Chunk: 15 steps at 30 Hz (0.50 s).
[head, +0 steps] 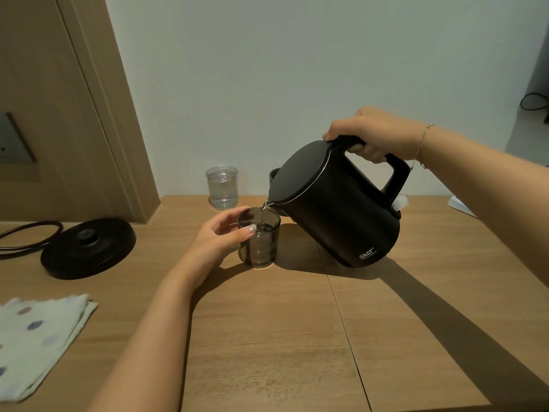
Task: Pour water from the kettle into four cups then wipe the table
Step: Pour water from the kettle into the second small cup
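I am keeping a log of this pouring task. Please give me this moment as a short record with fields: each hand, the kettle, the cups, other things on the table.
right hand: grips the handle of the black kettle, tilted, water running from its spout
left hand: holds the dark glass cup that takes the water
clear glass cup: behind, holds water
third cup: mostly hidden behind the kettle
kettle base: left on the wooden table, with cord
spotted cloth: folded, near left corner

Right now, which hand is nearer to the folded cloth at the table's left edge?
Left. The left hand holds the dark glass mid-table, to the right of and beyond the folded cloth. The right hand grips the kettle handle, much farther right.
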Available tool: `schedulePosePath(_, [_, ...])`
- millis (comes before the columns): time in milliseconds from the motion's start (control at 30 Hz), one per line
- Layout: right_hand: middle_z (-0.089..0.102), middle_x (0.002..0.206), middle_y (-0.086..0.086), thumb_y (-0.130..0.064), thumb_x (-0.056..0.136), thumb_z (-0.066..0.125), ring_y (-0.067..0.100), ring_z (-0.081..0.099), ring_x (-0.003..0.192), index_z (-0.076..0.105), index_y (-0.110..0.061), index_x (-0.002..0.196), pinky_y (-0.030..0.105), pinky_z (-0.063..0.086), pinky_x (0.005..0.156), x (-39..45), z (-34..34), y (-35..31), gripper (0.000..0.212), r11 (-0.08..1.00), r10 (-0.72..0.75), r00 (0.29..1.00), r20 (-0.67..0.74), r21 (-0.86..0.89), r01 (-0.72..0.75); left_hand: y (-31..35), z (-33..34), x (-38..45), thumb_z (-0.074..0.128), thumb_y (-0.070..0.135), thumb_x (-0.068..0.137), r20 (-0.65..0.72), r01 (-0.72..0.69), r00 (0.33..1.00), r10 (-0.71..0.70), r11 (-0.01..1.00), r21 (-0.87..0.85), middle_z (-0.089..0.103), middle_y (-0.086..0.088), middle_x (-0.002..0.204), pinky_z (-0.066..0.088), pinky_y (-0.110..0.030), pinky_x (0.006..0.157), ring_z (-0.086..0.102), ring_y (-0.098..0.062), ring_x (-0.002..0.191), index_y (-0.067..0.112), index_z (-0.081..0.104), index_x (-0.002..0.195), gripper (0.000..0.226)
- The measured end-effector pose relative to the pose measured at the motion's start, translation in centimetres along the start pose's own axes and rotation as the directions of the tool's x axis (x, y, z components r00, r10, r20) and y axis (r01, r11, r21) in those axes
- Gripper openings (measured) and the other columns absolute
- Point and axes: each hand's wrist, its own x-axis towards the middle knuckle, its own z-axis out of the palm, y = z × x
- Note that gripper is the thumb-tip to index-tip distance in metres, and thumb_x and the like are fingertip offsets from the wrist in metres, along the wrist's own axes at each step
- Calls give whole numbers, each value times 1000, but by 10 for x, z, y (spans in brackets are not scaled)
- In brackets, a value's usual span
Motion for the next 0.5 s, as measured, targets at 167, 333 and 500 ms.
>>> schedulePosePath(167, [29, 43, -2, -36, 86, 62, 14, 20, 35, 38, -18, 40, 21, 15, 41, -1, 1, -1, 55, 1000, 3, 1000, 3, 6, -3, 0, 1, -1, 78, 31, 69, 5, -10, 1000, 10, 1000, -12, 72, 9, 113, 53, -34, 92, 66, -11, 108, 27, 63, 123, 56])
schedulePosePath(333, [30, 43, -2, -36, 87, 62, 13, 21, 35, 41, -18, 39, 21, 16, 41, -2, 1, -3, 56, 1000, 7, 1000, 7, 1, -7, 0, 1, -1, 78, 30, 70, 4, -10, 1000, 10, 1000, -10, 71, 8, 114, 53, -33, 90, 65, -11, 109, 26, 63, 125, 57])
schedulePosePath(500, [30, 45, -1, -38, 85, 63, 14, 21, 37, 39, -14, 50, 21, 16, 41, -1, 1, -3, 50, 1000, 6, 1000, 6, -12, -6, 0, 2, 0, 78, 30, 69, -1, -12, 1000, 12, 1000, -13, 71, 7, 114, 53, -31, 90, 65, -12, 109, 26, 63, 124, 57])
